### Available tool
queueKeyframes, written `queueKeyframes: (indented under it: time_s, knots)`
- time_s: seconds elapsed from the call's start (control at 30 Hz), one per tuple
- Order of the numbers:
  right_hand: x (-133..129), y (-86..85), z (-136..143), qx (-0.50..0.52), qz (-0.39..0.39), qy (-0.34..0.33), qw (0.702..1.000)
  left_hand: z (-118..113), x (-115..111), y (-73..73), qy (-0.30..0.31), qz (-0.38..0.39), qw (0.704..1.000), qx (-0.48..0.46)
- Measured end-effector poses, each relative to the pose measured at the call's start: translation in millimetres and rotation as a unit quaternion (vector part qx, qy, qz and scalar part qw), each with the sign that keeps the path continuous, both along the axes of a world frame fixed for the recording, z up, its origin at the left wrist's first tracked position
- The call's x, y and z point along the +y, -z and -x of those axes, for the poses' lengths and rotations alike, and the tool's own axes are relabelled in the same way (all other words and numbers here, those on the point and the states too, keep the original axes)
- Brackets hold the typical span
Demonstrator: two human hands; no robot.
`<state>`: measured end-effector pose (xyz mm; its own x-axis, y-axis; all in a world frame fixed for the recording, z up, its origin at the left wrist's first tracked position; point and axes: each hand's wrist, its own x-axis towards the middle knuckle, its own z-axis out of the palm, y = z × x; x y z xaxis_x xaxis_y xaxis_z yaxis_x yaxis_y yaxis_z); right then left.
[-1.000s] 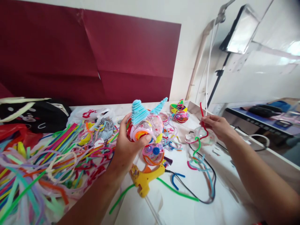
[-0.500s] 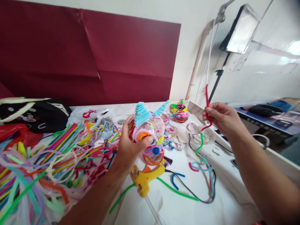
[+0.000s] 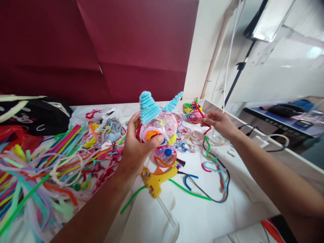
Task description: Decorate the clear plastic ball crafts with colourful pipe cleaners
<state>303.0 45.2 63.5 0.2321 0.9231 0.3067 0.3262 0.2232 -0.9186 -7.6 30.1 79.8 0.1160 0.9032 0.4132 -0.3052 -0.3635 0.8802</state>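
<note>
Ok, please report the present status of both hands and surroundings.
Left hand holding decorated ball. Right hand pinching red pipe cleaner, apart from ball. Yellow glue gun on table, nearer the wearer.

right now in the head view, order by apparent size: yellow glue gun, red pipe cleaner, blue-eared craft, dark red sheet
1. dark red sheet
2. blue-eared craft, partly hidden
3. yellow glue gun
4. red pipe cleaner

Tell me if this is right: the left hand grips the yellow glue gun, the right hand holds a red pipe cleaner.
No: in the head view the left hand grips the blue-eared ornament, not the yellow glue gun. The right hand does hold a red pipe cleaner.
</note>
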Motion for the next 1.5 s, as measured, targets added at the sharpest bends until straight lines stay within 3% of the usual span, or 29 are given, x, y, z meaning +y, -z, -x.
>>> queueKeyframes:
  time_s: [0.23, 0.5, 0.63, 0.8, 1.0, 1.23, 1.37, 1.5]
  knots:
    - [0, 19.5, -8, 0.024, 0.031, 0.016, 0.999, -1, -2, -3.7, -0.017, 0.011, 1.0, -0.001]
    - [-2, 22.9, -28, 0.048, 0.037, 0.096, 0.993, 0, -3, -4.4, -0.014, 0.0, 1.0, -0.007]
    - [-10, 30.6, -30, -0.033, 0.052, 0.097, 0.993, -1, -5, -6.5, -0.011, -0.001, 1.0, -0.007]
    - [-22, 41.5, -22, -0.167, 0.077, 0.051, 0.982, -2, -9, -8.5, -0.013, -0.006, 1.0, -0.015]
    - [-23, 33.0, -6, -0.238, 0.062, 0.001, 0.969, -2, -6, -5.9, -0.006, -0.014, 1.0, -0.013]
    - [-37, 12.9, 13, -0.327, 0.002, 0.025, 0.945, 2, -4, -7.2, -0.007, -0.032, 0.999, -0.022]
    - [-70, 5.4, 53, -0.341, -0.025, -0.081, 0.936, 9, 2, -12.4, -0.016, -0.054, 0.997, -0.053]
    - [-99, 7.4, 111, -0.347, -0.092, -0.284, 0.889, 17, 5, -16.5, -0.042, -0.067, 0.996, -0.046]
